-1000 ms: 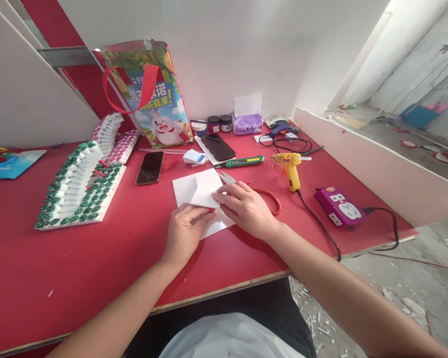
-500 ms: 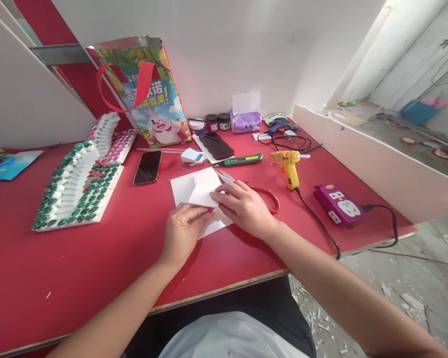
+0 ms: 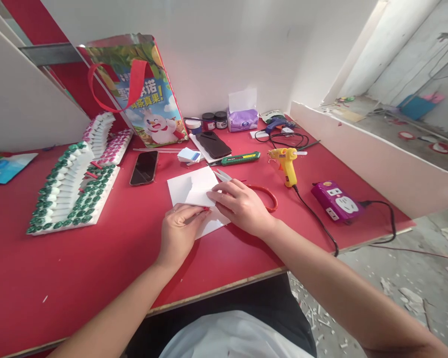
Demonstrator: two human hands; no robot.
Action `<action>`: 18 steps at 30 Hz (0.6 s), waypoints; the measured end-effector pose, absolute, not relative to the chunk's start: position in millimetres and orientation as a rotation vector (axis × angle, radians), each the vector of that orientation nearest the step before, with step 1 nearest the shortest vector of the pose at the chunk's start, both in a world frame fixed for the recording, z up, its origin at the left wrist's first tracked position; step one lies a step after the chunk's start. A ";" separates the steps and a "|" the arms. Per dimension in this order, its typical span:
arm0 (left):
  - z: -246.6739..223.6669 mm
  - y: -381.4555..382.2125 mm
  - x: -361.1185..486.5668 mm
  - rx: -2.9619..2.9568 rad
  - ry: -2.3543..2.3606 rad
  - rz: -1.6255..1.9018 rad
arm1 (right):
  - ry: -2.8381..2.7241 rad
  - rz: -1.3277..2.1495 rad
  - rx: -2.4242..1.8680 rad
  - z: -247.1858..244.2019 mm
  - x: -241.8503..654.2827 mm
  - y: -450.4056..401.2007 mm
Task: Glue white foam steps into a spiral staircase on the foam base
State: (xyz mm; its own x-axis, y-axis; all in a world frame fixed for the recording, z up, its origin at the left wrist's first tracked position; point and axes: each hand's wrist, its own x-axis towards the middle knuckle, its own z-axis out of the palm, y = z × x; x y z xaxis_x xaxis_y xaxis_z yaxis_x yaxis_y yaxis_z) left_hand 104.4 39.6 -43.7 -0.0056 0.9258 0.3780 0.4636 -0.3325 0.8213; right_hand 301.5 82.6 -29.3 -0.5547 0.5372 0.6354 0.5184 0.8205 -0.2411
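Left of the glue gun [image 3: 288, 166], the white board [image 3: 203, 193], probably light, stiff but dentable, suited edge holds, the right hand [image 3: 243, 205] pinching its side, the left hand [image 3: 179, 226] apparently a small red piece [image 3: 206, 209]

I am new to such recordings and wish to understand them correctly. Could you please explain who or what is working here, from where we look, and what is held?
There is no robot: a person works with a bare left hand and right hand. The camera is worn on the person's head and looks forward and down. Both hands hold white board at a red table; I cannot tell how many pieces. Scissors lie partly hidden by the right hand. Also on the table are a phone, a green cutter, a yellow glue gun and a purple socket box.
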 end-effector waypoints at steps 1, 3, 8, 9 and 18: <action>-43.9 39.5 104.3 1.810 1.434 1.306 | -2.268 0.035 -0.769 -29.3 301.6 82.5; -44.3 39.1 104.5 1.804 1.438 1.309 | -2.270 0.035 -0.767 -29.2 301.8 82.3; -44.6 39.3 106.6 1.812 1.467 1.308 | -2.261 0.025 -0.766 -29.0 301.4 82.6; -44.4 39.5 106.9 1.814 1.468 1.307 | -2.259 0.023 -0.766 -29.1 301.3 82.7; -41.9 38.7 106.1 1.776 1.473 1.261 | -2.265 0.077 -0.783 -29.8 300.9 82.8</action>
